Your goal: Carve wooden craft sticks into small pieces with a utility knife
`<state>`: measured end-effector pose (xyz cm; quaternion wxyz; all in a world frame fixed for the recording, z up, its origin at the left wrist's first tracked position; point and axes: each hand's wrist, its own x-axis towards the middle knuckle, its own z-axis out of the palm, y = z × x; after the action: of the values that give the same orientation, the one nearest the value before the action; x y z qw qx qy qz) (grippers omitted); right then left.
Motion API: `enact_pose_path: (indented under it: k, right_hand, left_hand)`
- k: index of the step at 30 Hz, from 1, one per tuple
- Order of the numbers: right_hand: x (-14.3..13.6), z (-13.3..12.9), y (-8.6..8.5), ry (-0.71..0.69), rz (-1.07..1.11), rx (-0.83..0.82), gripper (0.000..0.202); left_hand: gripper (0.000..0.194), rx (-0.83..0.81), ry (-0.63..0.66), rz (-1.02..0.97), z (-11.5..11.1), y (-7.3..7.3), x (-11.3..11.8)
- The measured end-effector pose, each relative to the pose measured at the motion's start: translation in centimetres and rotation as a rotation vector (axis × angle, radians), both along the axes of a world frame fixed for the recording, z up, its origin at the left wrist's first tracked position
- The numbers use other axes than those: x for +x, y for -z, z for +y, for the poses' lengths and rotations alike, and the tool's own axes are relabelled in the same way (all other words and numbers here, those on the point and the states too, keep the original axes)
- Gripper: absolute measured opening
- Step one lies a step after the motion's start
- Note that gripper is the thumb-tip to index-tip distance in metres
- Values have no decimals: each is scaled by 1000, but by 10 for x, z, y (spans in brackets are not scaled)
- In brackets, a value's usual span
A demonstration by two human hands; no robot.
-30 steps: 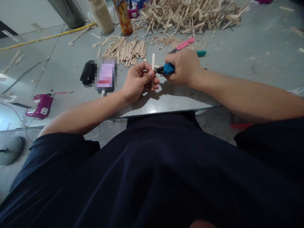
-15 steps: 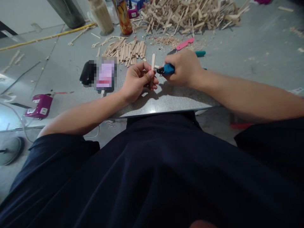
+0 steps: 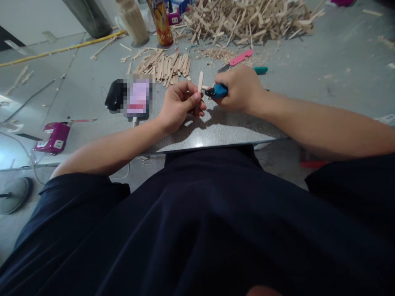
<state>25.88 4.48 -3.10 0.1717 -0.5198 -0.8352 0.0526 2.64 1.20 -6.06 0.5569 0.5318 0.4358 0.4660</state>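
My left hand (image 3: 180,105) is closed, pinching a flat wooden craft stick (image 3: 200,81) between thumb and fingers. The stick stands nearly upright, its lower part hidden by my fingertips. Just to the right, my right hand (image 3: 240,88) is wrapped round a blue hand tool with a black tip (image 3: 217,91), which looks like pliers or cutters. Its tip points left, close beside the stick; whether they touch I cannot tell. Beyond my left hand lies a small pile of craft sticks (image 3: 166,65). A pink-handled knife (image 3: 240,58) and a green handle (image 3: 261,70) show behind my right hand.
A large heap of wooden sticks (image 3: 247,20) covers the back of the metal table (image 3: 197,137), with shavings (image 3: 219,54) before it. A bottle (image 3: 162,24) and a jar (image 3: 135,24) stand left. A phone (image 3: 138,96), black case (image 3: 115,94) and purple device (image 3: 54,137) lie nearer.
The stick's top leans slightly further right, and a small gap shows between it and the tool's tip. Both hands stay almost in place; the view shifts a little.
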Motion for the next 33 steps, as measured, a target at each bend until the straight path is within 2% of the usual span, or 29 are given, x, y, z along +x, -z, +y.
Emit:
enact_pose_path:
  k: [5, 9, 16, 25, 33]
  right_hand:
    - [0, -5, -2, -19, 21, -31, 27]
    - [-3, -8, -1, -19, -83, -3, 33]
    - [-9, -11, 1, -30, -77, -25, 15]
    - [-13, -14, 1, -19, -63, -83, 18]
    - [-15, -10, 11, 0, -70, -55, 6]
  left_hand:
    - [33, 5, -10, 3, -2, 0, 0]
    - [38, -15, 23, 2, -7, -4, 2]
    - [42, -69, 50, 7, -14, -9, 8]
    - [28, -54, 67, 47, -13, 1, 6]
    - [28, -84, 81, 32, -11, -1, 10]
